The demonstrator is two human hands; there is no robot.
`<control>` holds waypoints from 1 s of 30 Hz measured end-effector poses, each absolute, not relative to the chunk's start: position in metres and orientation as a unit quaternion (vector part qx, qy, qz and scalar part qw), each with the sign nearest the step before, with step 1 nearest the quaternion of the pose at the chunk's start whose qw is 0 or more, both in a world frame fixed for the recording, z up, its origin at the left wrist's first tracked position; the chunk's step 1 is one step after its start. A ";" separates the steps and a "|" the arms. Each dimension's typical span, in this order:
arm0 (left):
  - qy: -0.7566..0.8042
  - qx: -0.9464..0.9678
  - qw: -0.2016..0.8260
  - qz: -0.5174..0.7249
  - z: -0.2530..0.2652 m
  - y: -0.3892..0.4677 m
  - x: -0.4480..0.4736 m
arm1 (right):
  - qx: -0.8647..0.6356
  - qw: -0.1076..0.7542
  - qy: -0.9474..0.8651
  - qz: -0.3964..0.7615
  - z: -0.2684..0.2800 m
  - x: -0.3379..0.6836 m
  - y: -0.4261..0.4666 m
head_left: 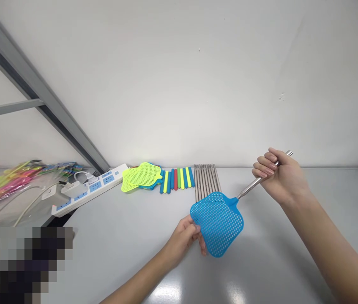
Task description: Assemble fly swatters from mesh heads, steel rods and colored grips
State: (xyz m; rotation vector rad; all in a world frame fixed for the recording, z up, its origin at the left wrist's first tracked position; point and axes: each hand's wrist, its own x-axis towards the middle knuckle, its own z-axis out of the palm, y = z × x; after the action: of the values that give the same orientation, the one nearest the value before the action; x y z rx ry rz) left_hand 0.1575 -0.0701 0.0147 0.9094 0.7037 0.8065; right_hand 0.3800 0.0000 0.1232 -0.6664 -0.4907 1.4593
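A fly swatter with a blue perforated head [219, 226] and a metal rod handle [251, 186] is held over the table between both hands. My left hand [187, 233] pinches the left edge of the blue head, some fingers hidden behind it. The fingers of my right hand [278, 175] are wrapped round the metal rod, whose far end sticks out above them. Behind the blue head lies a row of several metal rods [206, 179], partly covered by it. Left of these rods is a row of several coloured grip sleeves [178, 179] in blue, yellow, red and green.
Yellow swatter heads [143, 175] lie stacked with blue ones at the back of the grey table [128, 240]. A white power strip [91, 190] with plugs and cables runs along the left side. Bags of colourful items [10, 179] lie beyond it, beside a grey metal frame [48, 93].
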 end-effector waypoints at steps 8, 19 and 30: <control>0.311 0.409 0.759 0.400 0.015 -0.071 0.157 | -0.306 0.681 -0.223 0.627 0.123 0.378 0.001; 0.315 0.393 0.775 0.381 0.015 -0.069 0.155 | -0.274 0.756 -0.208 0.557 0.124 0.371 -0.006; 0.346 0.512 0.711 0.336 0.013 -0.074 0.157 | -0.274 0.770 -0.190 0.544 0.122 0.370 -0.006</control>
State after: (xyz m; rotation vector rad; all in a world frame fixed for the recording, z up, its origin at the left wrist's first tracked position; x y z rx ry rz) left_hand 0.1574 -0.0738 0.0127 1.1364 0.7687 0.7444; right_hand 0.3696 -0.0056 0.1215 -0.5950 -0.4132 1.1809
